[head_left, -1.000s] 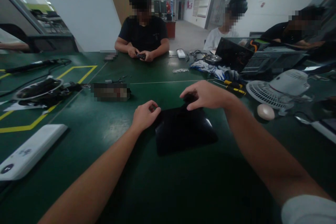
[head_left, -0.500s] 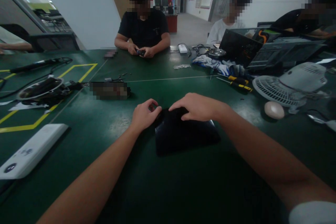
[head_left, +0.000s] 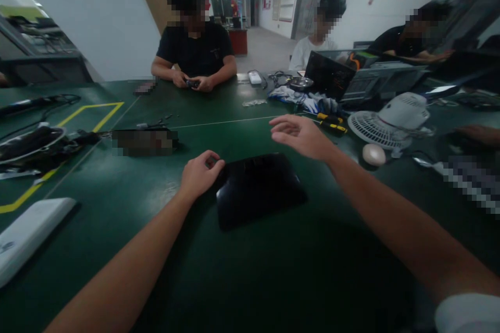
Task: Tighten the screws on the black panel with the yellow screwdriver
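A glossy black panel [head_left: 260,192] lies on the green table [head_left: 187,265] in front of me. At its far left corner is my left hand [head_left: 201,174], fingers curled and thumb near the index finger; whether it pinches the edge is too dark to tell. My right hand [head_left: 297,135] is raised beyond the panel's far right corner, apart from it, with fingers loosely stretched and nothing in them. A small raised dark part [head_left: 255,164] shows near the panel's far edge.
Yellow-handled screwdrivers [head_left: 332,122], a white fan [head_left: 386,122] and a pale round object [head_left: 374,155] lie to the right. A white device [head_left: 35,231] and bundled cables [head_left: 35,143] are at left. Across the table sits a person [head_left: 194,52] holding something small.
My right hand has lifted off the panel and moved right and away from me. My left hand stays at the corner. The whole view has turned slightly to the right.
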Demonstrator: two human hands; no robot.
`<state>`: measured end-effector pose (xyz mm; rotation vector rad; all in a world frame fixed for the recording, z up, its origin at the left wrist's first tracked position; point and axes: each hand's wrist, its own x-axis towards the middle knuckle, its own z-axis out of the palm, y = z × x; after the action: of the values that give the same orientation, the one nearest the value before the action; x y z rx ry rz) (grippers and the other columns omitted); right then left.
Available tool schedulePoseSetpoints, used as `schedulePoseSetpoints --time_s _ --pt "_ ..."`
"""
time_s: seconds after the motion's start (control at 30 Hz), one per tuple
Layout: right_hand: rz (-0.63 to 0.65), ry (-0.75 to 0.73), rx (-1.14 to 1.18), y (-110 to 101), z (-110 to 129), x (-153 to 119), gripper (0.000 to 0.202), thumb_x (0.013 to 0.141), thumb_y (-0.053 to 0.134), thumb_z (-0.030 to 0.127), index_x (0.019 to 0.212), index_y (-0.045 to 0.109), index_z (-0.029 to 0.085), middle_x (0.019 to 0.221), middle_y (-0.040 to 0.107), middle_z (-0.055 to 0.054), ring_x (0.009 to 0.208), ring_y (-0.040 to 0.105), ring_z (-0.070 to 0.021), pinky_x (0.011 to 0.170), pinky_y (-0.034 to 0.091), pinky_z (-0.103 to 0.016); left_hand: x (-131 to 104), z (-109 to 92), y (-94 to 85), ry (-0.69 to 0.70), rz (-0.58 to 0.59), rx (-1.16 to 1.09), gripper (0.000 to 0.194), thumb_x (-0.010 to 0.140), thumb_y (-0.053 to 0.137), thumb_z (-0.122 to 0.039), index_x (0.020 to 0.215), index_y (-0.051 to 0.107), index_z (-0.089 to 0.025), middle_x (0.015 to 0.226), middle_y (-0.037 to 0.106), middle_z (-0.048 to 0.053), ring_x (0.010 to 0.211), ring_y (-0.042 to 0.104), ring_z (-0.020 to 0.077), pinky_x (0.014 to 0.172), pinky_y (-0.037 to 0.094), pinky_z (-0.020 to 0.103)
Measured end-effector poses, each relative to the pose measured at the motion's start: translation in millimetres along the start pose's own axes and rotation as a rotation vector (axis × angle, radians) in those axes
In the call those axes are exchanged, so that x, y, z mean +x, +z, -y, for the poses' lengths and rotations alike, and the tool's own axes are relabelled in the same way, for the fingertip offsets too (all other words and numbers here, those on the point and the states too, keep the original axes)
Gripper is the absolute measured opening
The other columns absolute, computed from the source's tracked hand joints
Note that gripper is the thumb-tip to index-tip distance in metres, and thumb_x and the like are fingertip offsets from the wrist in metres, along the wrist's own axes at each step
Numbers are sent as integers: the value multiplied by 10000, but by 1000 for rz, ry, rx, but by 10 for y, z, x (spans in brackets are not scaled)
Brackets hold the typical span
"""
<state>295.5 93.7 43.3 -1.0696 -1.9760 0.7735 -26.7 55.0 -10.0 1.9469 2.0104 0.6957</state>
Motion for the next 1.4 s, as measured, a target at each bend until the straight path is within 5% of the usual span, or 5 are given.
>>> schedulePoseSetpoints --time_s 0.17,0.33,0.87,1.1,1.4 --pt "-346 286 -490 -231 -798 -427 329 935 666 349 1179 817 187 1053 824 -92 791 710 -211 887 585 -407 43 29 -11 -18 -17 6 246 881 636 -483 969 733 -274 879 773 39 746 692 243 707 463 361" --pt "-487 457 -705 -532 -1096 -545 479 1002 552 314 1414 764 192 1454 706 -182 1236 678 -346 1031 542 -503 76 77 -26 -19 -31 -28 234 857 649 -500 937 715 -291 861 775 42 721 700 273 715 496 402" --pt "-167 279 -666 -77 -971 -573 458 1053 453 165 1298 837 220 1235 790 -128 1131 705 -276 997 537 -432 -213 -458 -214 81 -311 6 306 984 566 -481 1142 684 -247 886 739 31 772 686 215 785 513 346" --pt "-133 166 -611 136 -842 -575 424 1001 499 115 1219 852 202 1232 813 -117 1130 732 -272 1017 543 -422 -548 -1404 -74 476 96 390 363 1004 647 -498 1271 703 -258 1237 745 163 1218 654 382 872 552 456" --pt "-149 153 -577 89 -952 -604 428 982 498 167 1217 857 177 1198 822 -140 1054 746 -303 951 576 -473 -402 -1339 69 535 242 544 439 1067 510 -125 1481 572 -258 1226 708 143 1127 733 316 841 570 413"
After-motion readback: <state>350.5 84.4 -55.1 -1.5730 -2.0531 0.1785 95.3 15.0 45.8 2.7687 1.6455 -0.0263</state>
